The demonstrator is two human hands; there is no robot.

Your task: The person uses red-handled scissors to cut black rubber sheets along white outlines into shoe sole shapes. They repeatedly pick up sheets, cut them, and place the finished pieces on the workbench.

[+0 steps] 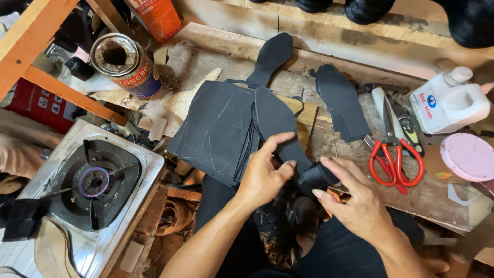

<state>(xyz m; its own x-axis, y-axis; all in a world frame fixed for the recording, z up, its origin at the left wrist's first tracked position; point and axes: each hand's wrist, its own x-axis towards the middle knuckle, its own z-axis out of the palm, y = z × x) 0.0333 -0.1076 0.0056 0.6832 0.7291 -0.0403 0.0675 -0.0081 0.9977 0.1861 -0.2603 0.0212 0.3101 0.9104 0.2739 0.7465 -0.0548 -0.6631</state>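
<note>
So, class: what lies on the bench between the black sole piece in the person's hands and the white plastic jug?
In the head view, red-handled scissors lie between the sole piece and the jug, on the bench.

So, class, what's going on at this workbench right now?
A person is holding a black sole-shaped cutout in both hands: the left hand pinches its narrow middle, and the right hand bends its end. A dark sheet lies underneath. Red-handled scissors rest to the right, and a gas stove sits to the left.
</note>
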